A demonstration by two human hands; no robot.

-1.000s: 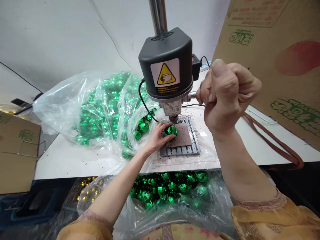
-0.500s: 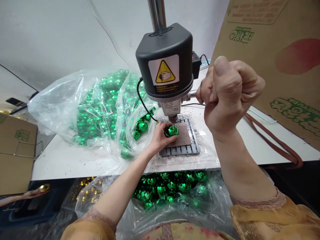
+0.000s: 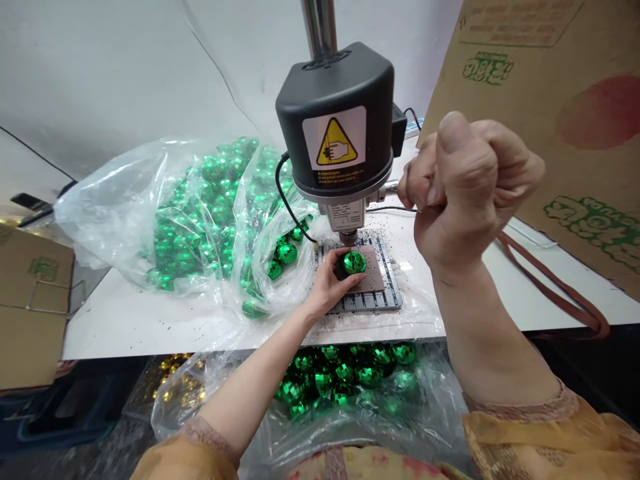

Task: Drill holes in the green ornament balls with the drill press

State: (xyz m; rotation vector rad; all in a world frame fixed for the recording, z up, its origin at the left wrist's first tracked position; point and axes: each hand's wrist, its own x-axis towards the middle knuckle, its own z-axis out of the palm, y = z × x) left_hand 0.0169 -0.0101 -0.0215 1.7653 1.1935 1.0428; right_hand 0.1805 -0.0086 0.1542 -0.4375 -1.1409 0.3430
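Note:
My left hand point(image 3: 334, 279) pinches a shiny green mirrored ball point(image 3: 355, 263) between thumb and fingers. The ball is over a brownish square pad point(image 3: 376, 270) on the slotted metal base plate point(image 3: 393, 283). Right above it is the chuck point(image 3: 349, 237) of a small black drill press point(image 3: 335, 100), with a thin bit reaching the top of the ball. My right hand point(image 3: 467, 187) is closed in a fist round the press's lever point(image 3: 391, 189), whose grip end is hidden by my fingers.
A clear plastic bag point(image 3: 215, 213) of green balls lies left of the press. Below the table edge, another bag holds green balls point(image 3: 345, 373); gold balls point(image 3: 180, 380) are beside it. Cardboard boxes point(image 3: 540, 133) stand right and left. A brown strap point(image 3: 555, 287) hangs at right.
The green ball and my left hand have shifted slightly right, and the ball now sits directly under the bit. Another person's hand with a gold ball has left the lower left.

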